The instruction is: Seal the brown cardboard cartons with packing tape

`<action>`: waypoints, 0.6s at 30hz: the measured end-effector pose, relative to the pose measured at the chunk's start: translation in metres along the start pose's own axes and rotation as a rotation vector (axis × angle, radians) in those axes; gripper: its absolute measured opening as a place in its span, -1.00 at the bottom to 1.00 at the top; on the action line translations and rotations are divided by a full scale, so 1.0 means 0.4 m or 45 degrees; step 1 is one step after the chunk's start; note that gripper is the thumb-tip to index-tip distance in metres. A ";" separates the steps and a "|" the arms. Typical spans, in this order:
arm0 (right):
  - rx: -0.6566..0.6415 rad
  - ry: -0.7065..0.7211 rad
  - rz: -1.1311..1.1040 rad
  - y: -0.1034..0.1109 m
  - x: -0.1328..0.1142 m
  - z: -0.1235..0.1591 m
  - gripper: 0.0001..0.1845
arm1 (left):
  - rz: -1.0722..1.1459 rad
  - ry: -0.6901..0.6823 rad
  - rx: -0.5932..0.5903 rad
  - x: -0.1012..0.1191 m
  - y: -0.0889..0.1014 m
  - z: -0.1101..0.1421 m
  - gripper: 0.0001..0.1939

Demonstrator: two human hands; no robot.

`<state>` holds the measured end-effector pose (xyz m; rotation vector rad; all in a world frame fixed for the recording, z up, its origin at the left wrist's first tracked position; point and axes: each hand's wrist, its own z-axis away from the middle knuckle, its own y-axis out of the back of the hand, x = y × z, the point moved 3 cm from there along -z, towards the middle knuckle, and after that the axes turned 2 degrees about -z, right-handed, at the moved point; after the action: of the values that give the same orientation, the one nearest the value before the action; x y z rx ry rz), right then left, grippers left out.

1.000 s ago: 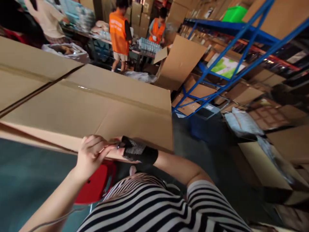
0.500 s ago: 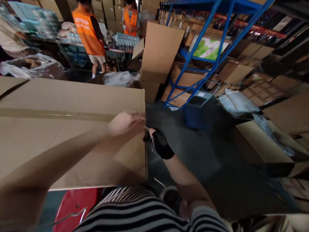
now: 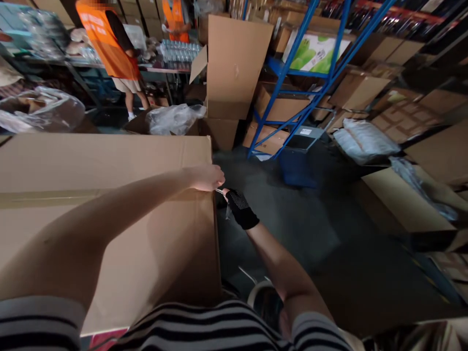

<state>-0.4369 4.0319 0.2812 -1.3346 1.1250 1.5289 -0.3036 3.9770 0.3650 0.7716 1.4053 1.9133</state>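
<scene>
A large cardboard box (image 3: 175,234) lies in front of me, with tape running across its top. My bare left hand (image 3: 207,176) is closed at the box's right edge, its fingers curled; what they hold, if anything, is hidden. Just beyond that edge is my right hand (image 3: 239,207), in a black dotted glove that leaves the fingertips bare. Its fingers are closed on a thin pale cord (image 3: 220,191), which shows in the narrow gap between both hands. A loose end hangs beneath the right hand.
A blue metal rack (image 3: 281,92) with cartons stands ahead to the right. Beside it rises a tall open carton (image 3: 236,63). A person in an orange vest (image 3: 100,36) works at a table of clear bottles. More cartons and a wrapped bundle (image 3: 365,141) line the right.
My left hand has gone from blurred, loosely extended fingers to a closed fist at the edge. The right hand stays closed on the cord. My view has shifted slightly.
</scene>
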 end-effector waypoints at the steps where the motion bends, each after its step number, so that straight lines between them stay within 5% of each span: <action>1: -0.007 0.024 -0.008 0.001 0.001 0.000 -0.54 | 0.023 -0.001 -0.036 0.004 0.002 -0.001 -0.72; 7: 0.037 -0.022 0.037 -0.024 -0.007 0.003 -0.57 | 0.182 0.212 -0.097 -0.002 0.017 0.018 -0.67; 13: 0.028 0.071 0.261 -0.080 -0.020 -0.063 -0.72 | 0.308 0.339 0.174 0.008 0.055 0.040 -0.71; 18: 0.043 0.038 0.075 -0.025 0.010 -0.037 -0.59 | 0.351 0.240 0.163 0.000 0.041 0.065 -0.69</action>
<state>-0.4238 4.0205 0.2755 -1.3160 1.2130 1.5301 -0.2860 3.9887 0.3874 0.9044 1.6180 2.1685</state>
